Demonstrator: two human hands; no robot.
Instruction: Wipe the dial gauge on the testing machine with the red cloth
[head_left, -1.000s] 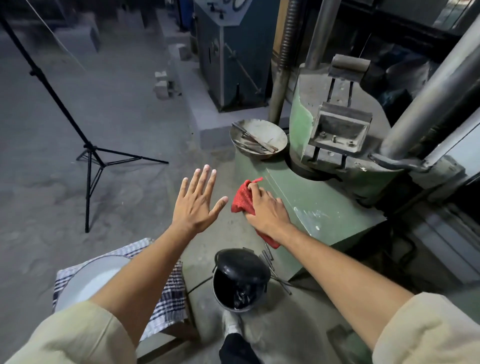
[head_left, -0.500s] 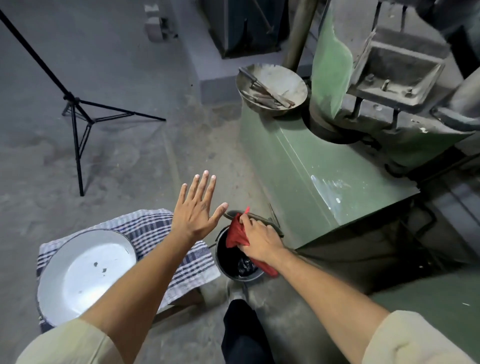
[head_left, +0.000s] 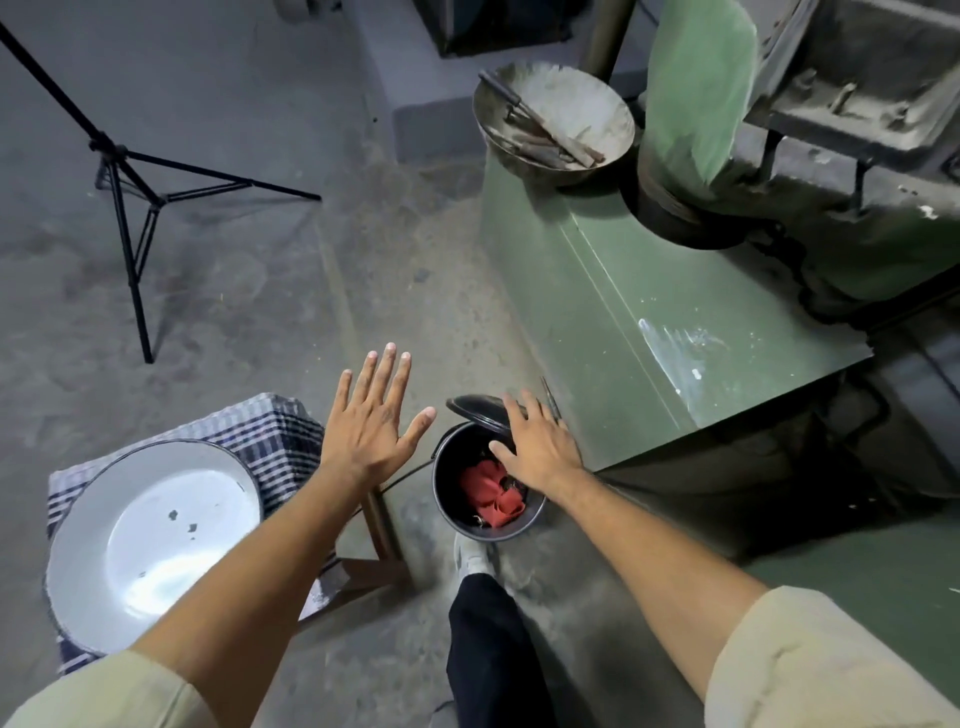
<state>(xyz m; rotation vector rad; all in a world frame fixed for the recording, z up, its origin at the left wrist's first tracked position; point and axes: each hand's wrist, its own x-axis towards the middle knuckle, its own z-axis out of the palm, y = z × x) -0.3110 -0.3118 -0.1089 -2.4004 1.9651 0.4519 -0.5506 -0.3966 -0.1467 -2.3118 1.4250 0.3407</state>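
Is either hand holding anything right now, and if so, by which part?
Nothing is held. The left hand is open in the air, the right hand open over the black bin, where the red cloth lies.

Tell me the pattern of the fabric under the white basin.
Dark blue and white checks on the fabric, clearest in the head view.

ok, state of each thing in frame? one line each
red cloth: crumpled inside the bin, released
pedal bin: lid up, a foot at its base
right hand: open, empty, over the bin's rim
left hand: open, fingers spread, holding nothing
white basin: upright, empty, on a checked cloth
metal bowl: on the green machine base, holds rusty tools
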